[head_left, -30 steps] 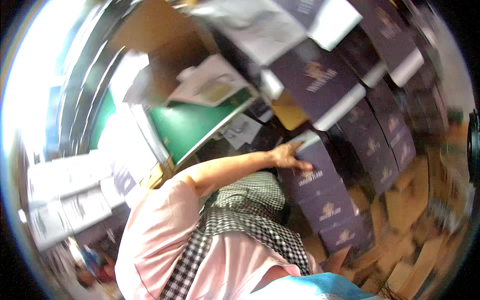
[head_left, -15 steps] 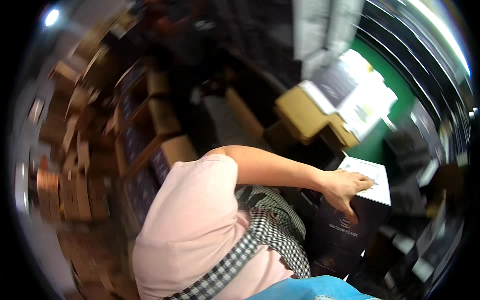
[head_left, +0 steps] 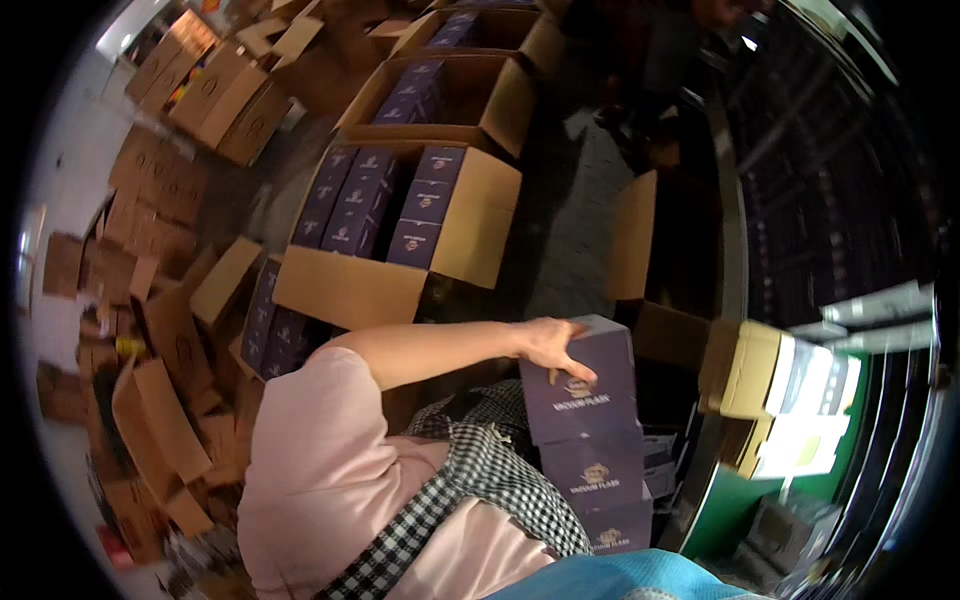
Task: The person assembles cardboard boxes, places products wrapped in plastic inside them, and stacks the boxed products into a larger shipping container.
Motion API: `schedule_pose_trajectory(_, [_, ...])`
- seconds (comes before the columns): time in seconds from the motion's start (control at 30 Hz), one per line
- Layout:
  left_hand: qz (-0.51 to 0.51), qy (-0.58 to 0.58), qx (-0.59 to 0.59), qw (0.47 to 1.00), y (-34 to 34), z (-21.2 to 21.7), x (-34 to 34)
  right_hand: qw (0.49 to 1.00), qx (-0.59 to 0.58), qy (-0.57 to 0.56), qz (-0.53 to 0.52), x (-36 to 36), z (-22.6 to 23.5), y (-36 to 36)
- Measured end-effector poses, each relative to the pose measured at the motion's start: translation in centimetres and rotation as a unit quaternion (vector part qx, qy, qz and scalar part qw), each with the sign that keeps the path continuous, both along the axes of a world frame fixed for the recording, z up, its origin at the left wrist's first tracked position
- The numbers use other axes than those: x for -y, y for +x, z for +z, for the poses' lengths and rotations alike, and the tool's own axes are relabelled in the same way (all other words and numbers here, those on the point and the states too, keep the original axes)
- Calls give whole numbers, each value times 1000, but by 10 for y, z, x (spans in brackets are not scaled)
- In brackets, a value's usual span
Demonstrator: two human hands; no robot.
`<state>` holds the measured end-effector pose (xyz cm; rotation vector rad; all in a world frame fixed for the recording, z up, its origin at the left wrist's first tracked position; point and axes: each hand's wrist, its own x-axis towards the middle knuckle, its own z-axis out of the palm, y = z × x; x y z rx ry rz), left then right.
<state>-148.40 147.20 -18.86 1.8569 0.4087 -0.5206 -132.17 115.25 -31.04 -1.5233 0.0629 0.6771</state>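
My left hand (head_left: 548,347) grips the upper end of a dark purple flask box (head_left: 592,385), thumb on its printed face and fingers over the top edge. Under it, further purple boxes (head_left: 595,470) line up in a column close against my checked apron (head_left: 500,480). My right hand is out of sight, and the lower end of the column is partly hidden. Ahead and to the left stands an open carton (head_left: 350,290) with rows of similar purple boxes (head_left: 365,190) inside and a dark gap between the rows.
More open cartons (head_left: 500,105) with purple boxes stand in line beyond. Brown cartons (head_left: 160,420) are piled at left. On the right, a green surface (head_left: 735,500) bears a yellowish carton (head_left: 745,375) and white packs (head_left: 810,450). Another open carton (head_left: 632,240) stands before it.
The view has swung, bringing the open cartons nearer the middle. My left hand stays on the top box, and the column has moved away from the green surface toward the left.
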Motion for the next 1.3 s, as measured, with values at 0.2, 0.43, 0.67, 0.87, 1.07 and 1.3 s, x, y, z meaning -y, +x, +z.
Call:
schedule_pose_trajectory(0.2, [214,-86,-54,971,-46,28,-183,991,-16,-29,126,-191,23,49])
schedule_pose_trajectory(0.43, [418,-63,62,904,-100,23,-329,961,-22,-68,267,-384,68,76])
schedule_pose_trajectory(0.67, [533,-30,77,842,-142,81,-266,902,-27,-57,428,-420,109,74])
schedule_pose_trajectory(0.87, [635,-129,53,760,-252,17,-145,845,-5,-58,531,-416,79,-23])
schedule_pose_trajectory(1.07, [729,-83,31,678,-284,-42,-54,808,-17,-41,587,-429,52,-43])
schedule_pose_trajectory(1.3, [824,-70,135,546,-231,-39,-51,830,25,42,556,-477,63,67])
